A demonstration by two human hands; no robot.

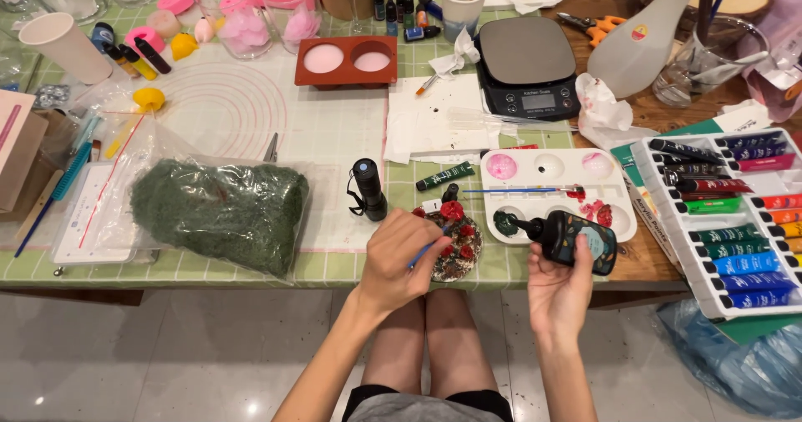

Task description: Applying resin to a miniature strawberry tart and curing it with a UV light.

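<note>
My left hand (399,261) grips a thin blue brush (427,252), its tip resting over a small round piece (459,253) covered with red flowers at the table's front edge. My right hand (558,295) holds a black squeeze bottle (578,236), tilted with its nozzle pointing left at a well of dark green paint (505,222) in the white palette (551,170). A second blue-handled brush (518,190) lies across the palette, next to wells of pink and red paint.
A clear bag of green moss (219,209) lies at the left. A black torch (368,188) and a green paint tube (445,176) sit near the middle. A tray of paint tubes (735,213) is at the right; a scale (526,67) and red mould (347,61) stand behind.
</note>
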